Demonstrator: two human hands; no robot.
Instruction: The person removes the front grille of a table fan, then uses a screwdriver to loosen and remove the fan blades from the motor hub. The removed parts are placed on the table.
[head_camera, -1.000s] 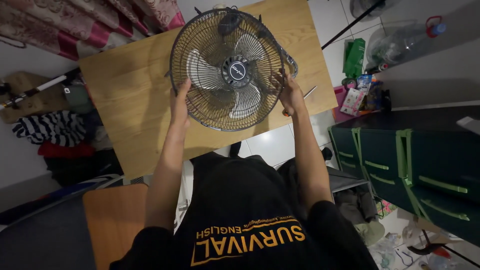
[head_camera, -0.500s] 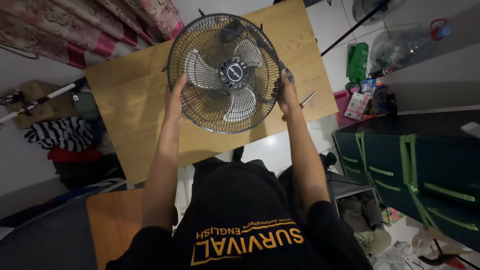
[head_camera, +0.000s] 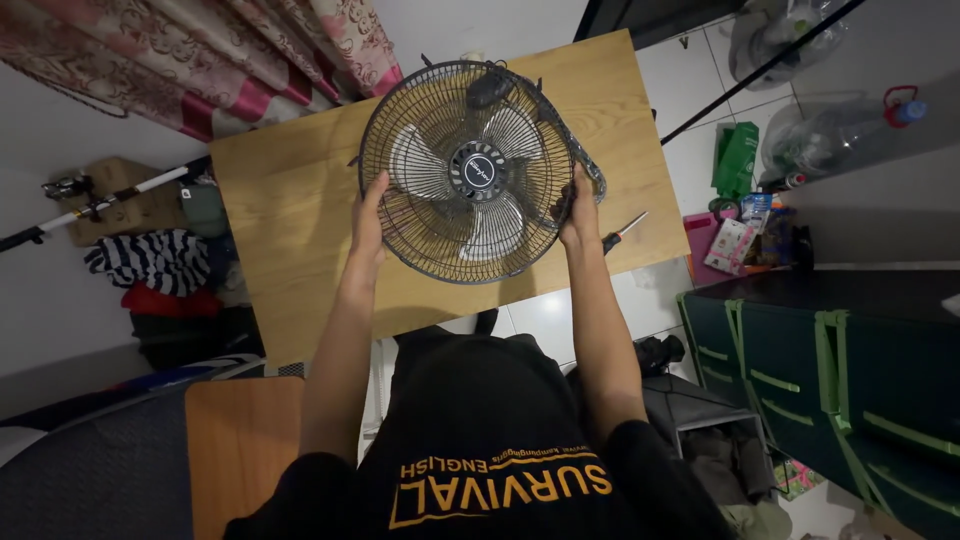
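A round fan (head_camera: 472, 172) with a dark wire cage, pale blades and a black hub lies face up over a wooden table (head_camera: 290, 200). My left hand (head_camera: 367, 218) grips the cage rim on its left side. My right hand (head_camera: 578, 212) grips the rim on its right side. Both arms stretch forward from my black shirt. A screwdriver (head_camera: 624, 231) lies on the table just right of my right hand.
Pink patterned curtains (head_camera: 200, 50) hang behind the table. Clothes (head_camera: 150, 260) and a rod (head_camera: 100, 200) lie on the left. Dark green drawers (head_camera: 820, 370), a green bag (head_camera: 738, 155) and a large water bottle (head_camera: 850, 125) stand on the right. A second wooden surface (head_camera: 240, 450) sits near left.
The view has shifted, so the fan and table sit a little further right and lower in the frame. Both hands keep their hold on the cage rim.
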